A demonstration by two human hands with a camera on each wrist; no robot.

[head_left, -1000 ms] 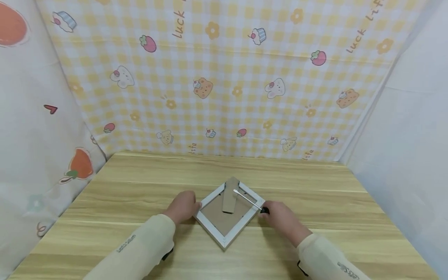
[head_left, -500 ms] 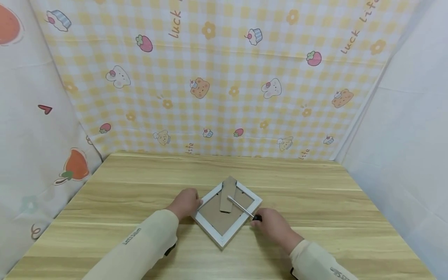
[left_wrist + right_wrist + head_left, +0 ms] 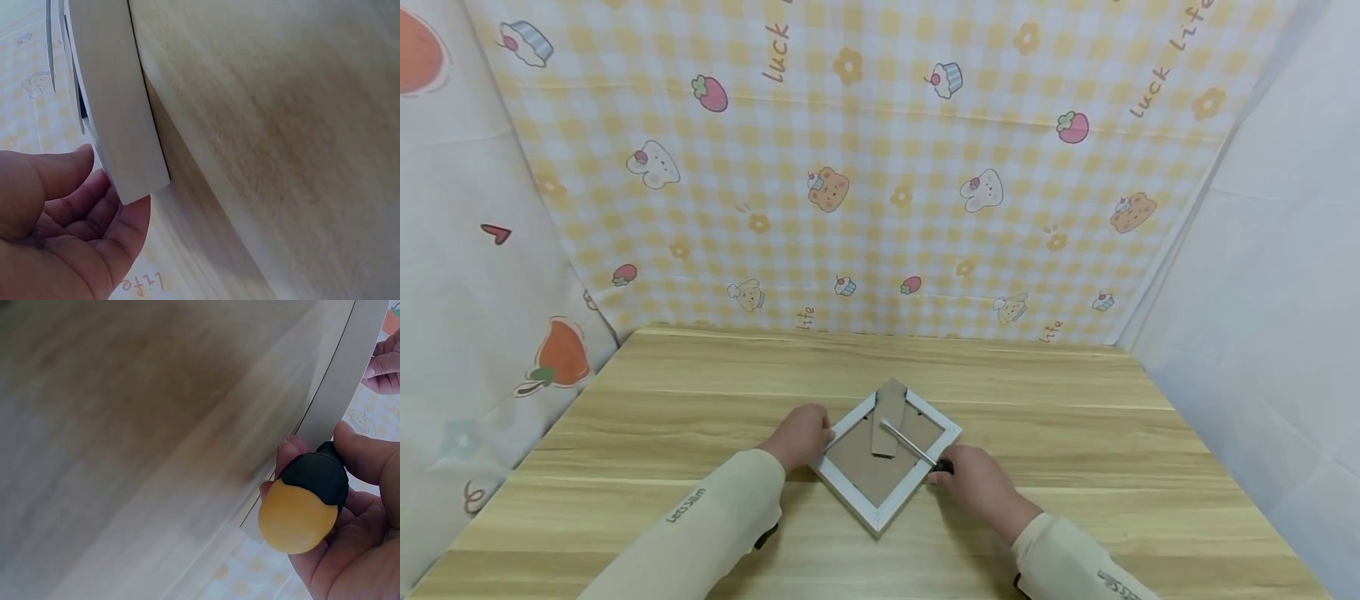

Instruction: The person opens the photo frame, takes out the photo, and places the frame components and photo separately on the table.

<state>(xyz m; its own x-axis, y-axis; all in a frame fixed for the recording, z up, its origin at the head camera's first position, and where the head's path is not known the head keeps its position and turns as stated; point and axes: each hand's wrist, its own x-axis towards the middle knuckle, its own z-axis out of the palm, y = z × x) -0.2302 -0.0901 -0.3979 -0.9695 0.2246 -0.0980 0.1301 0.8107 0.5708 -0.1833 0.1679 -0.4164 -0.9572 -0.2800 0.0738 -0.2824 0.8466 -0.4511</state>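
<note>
A white picture frame [image 3: 904, 490] lies back side up on the table, turned like a diamond, with a brown backing board [image 3: 857, 457] and a cardboard stand leg [image 3: 889, 417] in it. At the frame's left corner my left hand [image 3: 801, 435] grips the edge, thumb on top and fingers at the side; the left wrist view shows this hand [image 3: 69, 219] close up. My right hand [image 3: 981, 483] holds a screwdriver [image 3: 908, 443] by its black and yellow handle [image 3: 300, 515]. The metal shaft reaches over the frame's right edge, its tip over the stand leg; contact there is unclear.
The wood-grain table [image 3: 700, 375] extends around the frame on all sides. Behind it hangs a yellow checked cloth [image 3: 880, 167] with cartoon prints. White cloths stand at the left [image 3: 460, 333] and right [image 3: 1262, 333].
My right hand has moved left and slightly down along the frame's edge with the screwdriver, whose tip has shifted left across the stand leg. My left hand keeps its grip on the frame.
</note>
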